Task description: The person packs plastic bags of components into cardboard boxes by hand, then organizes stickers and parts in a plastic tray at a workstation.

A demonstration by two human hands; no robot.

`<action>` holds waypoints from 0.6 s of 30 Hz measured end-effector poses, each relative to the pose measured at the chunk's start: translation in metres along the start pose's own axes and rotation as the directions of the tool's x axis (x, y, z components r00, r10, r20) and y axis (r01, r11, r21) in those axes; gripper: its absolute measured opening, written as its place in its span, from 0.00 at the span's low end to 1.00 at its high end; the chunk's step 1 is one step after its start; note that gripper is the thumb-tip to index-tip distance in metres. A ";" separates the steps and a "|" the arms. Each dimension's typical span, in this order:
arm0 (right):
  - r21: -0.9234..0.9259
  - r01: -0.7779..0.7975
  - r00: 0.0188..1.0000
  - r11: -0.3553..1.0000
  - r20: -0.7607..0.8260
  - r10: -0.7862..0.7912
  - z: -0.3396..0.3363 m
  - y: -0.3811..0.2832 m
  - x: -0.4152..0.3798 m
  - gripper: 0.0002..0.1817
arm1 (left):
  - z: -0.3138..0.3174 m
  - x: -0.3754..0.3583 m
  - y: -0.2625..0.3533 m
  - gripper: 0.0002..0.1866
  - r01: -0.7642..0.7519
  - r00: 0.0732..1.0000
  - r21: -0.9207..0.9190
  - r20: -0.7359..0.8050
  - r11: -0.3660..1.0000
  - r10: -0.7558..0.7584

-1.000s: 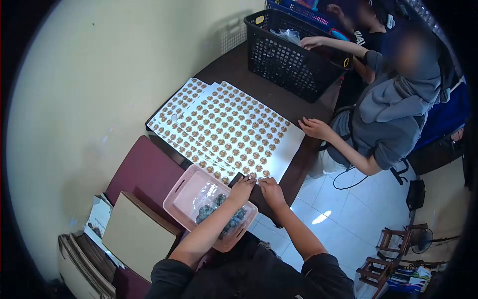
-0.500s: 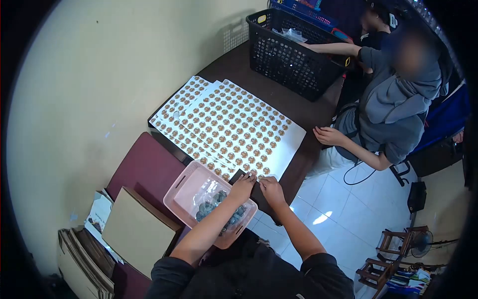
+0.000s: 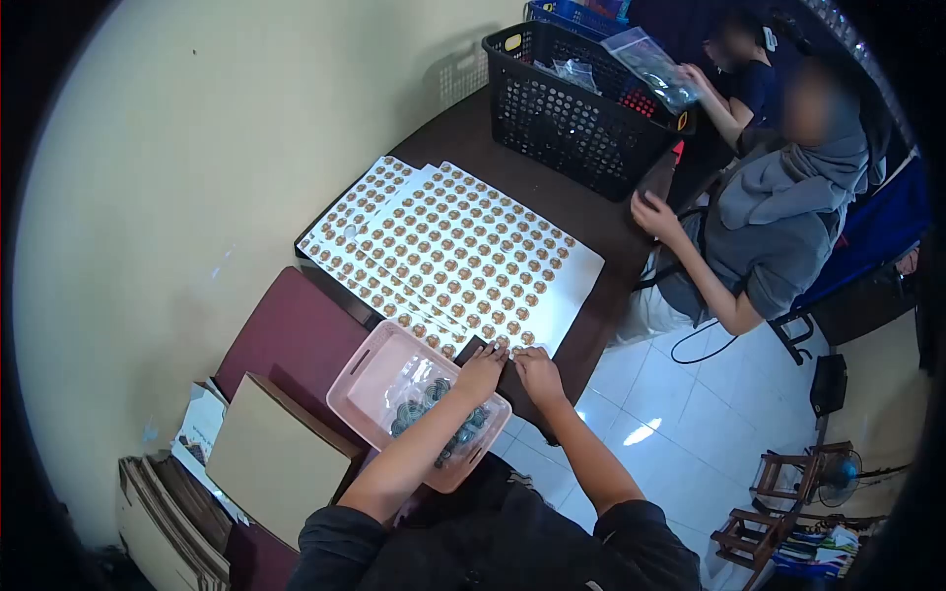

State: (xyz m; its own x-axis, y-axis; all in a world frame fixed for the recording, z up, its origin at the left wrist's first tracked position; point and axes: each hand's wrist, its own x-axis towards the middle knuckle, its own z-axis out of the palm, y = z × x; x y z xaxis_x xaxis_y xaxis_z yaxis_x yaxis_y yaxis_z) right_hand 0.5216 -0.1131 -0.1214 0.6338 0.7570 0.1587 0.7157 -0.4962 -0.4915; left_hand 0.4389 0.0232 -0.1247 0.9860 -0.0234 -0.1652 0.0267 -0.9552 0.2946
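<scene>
White sheets (image 3: 572,295) printed with rows of small round brown stickers lie overlapping on the dark table. My left hand (image 3: 481,370) rests at the near edge of the top sheet, fingers stretched out over its last stickers. Just to its right, my right hand (image 3: 537,376) is closed at the same edge, fingers curled together; what they pinch is too small to make out. Below my left forearm sits a pink plastic basket (image 3: 360,379) with clear plastic bags and several round greenish pieces (image 3: 406,414) inside, partly hidden by the arm.
A black crate (image 3: 552,128) holding plastic bags stands at the table's far end. Beside it a co-worker in grey (image 3: 778,217) holds up a clear bag (image 3: 655,69); another person is behind. Cardboard (image 3: 281,458) leans on a maroon seat (image 3: 286,330) at left.
The co-worker's arm has come out of the black crate, lifting a clear bag, and their other hand has risen from the table edge. My hands stay nearly in place.
</scene>
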 end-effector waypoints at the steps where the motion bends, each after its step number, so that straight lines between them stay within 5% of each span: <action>1: 0.000 0.001 1.000 1.000 -0.001 -0.001 0.000 0.000 0.000 0.06 | 0.001 0.000 0.000 0.23 0.000 1.000 0.001 -0.001 1.000 0.000; 9: 0.102 -0.022 0.997 0.994 -0.066 0.029 0.005 0.005 -0.002 0.06 | -0.004 -0.001 0.002 0.29 0.022 0.999 -0.045 0.030 0.999 -0.021; 18: -0.009 0.004 0.998 1.000 -0.066 -0.005 0.008 0.002 -0.003 0.04 | -0.003 -0.004 0.004 0.24 0.025 1.000 0.022 0.009 0.999 -0.025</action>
State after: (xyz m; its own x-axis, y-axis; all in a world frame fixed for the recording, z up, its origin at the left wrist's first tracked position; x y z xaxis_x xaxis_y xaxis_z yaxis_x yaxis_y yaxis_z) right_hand 0.5187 -0.1125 -0.1293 0.6485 0.7296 0.2171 0.7207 -0.4968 -0.4834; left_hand 0.4359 0.0200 -0.1205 0.9835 -0.0018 -0.1809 0.0478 -0.9619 0.2692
